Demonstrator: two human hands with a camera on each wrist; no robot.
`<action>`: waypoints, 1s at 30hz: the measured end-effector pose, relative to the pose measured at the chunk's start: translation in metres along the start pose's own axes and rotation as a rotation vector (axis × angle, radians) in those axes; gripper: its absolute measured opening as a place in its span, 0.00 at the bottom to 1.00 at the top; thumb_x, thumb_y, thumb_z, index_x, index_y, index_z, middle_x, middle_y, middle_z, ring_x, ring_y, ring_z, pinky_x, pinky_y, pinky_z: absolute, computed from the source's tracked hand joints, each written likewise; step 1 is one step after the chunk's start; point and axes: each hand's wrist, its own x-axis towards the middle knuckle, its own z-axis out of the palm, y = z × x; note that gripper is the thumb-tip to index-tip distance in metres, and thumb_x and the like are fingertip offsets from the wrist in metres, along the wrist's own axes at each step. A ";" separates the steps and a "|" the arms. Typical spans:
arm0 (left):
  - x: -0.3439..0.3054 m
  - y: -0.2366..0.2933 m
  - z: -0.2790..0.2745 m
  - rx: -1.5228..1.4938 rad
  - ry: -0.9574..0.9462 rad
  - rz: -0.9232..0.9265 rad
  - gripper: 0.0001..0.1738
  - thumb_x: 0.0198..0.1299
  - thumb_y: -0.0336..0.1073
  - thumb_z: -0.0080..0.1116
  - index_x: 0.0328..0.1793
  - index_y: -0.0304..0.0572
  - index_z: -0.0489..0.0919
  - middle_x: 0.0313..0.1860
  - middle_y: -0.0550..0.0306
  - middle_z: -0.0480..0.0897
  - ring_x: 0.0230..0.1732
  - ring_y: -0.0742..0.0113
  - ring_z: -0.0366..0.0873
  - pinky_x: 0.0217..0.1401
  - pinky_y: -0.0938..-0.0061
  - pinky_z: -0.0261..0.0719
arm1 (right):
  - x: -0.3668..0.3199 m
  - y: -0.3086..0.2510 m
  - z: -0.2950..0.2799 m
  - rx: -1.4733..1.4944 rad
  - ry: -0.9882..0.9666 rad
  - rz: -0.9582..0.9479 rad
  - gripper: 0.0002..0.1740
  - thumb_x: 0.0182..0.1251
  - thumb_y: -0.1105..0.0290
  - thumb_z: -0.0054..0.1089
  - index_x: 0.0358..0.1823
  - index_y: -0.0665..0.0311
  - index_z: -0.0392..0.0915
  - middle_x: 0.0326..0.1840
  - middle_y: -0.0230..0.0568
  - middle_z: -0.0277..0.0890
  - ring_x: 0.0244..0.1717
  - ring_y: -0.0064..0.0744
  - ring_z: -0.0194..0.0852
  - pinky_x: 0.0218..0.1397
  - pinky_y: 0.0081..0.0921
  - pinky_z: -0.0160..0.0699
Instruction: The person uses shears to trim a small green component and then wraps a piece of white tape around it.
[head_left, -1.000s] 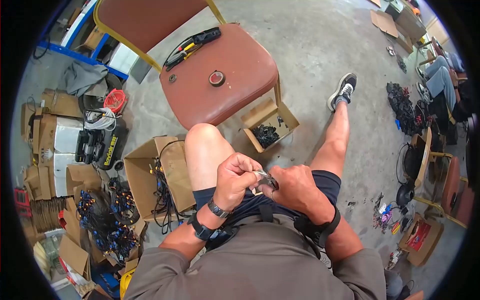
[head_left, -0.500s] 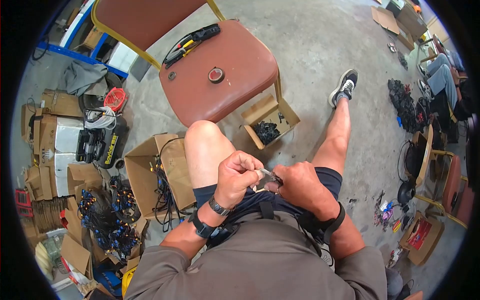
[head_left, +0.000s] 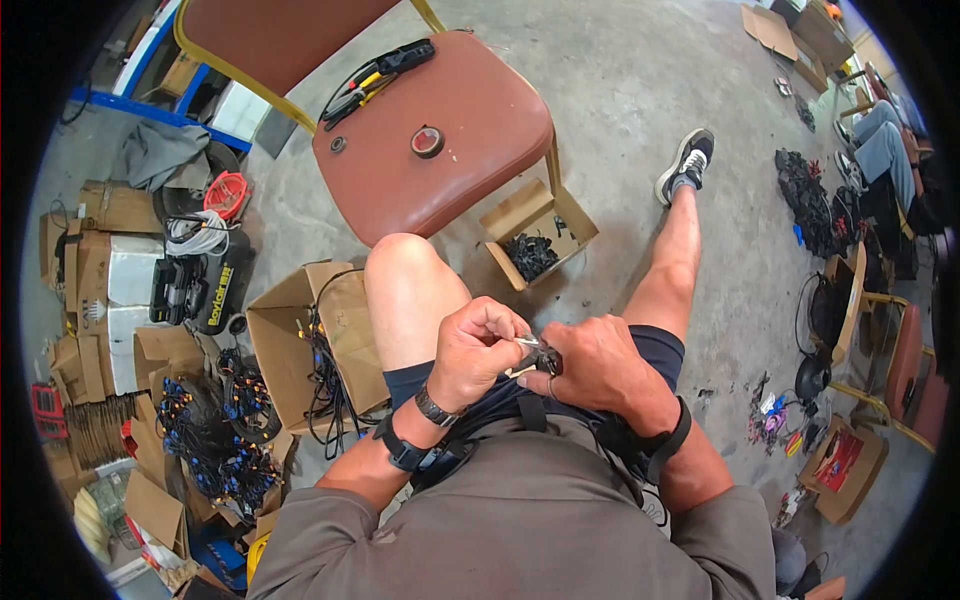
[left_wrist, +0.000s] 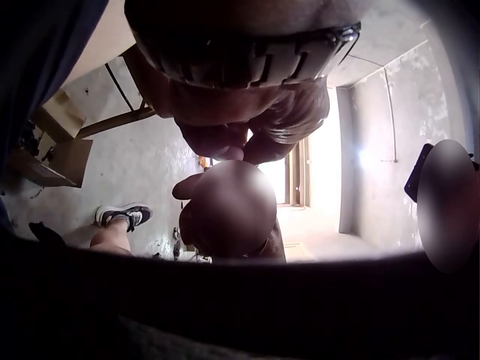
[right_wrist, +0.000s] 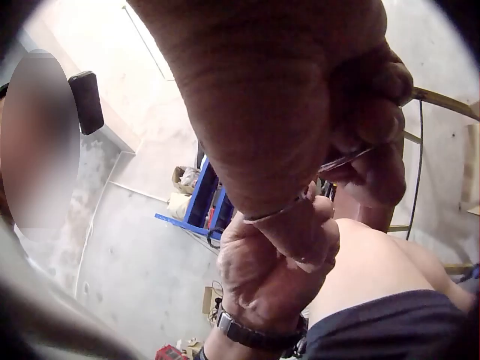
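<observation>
In the head view both hands meet above the lap. My left hand pinches a small pale, slender piece between thumb and forefinger. My right hand curls round a small dark metal tool, whose tip meets that piece; its kind I cannot tell. A thin metal edge shows among the right fingers in the right wrist view, with the left hand close beside them. Seen from the left wrist, the fingers of both hands come close together and the piece is hidden.
Ahead is a brown chair bearing a tape roll and yellow-and-black hand tools. A small carton of black pieces stands below it. At left are a carton with cables, heaped cables and a black tank.
Both hands stay together over the lap, with only slight shifts of the right fingers and the tool at the pale piece. The chair and cartons appear slightly higher in the head view.
</observation>
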 end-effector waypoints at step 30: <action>0.001 0.010 0.000 0.042 -0.026 -0.084 0.14 0.53 0.16 0.63 0.33 0.42 0.71 0.37 0.57 0.82 0.36 0.78 0.78 0.39 0.80 0.79 | 0.001 0.006 -0.010 -0.007 -0.051 -0.041 0.22 0.52 0.51 0.76 0.28 0.64 0.80 0.20 0.51 0.78 0.27 0.58 0.80 0.31 0.48 0.77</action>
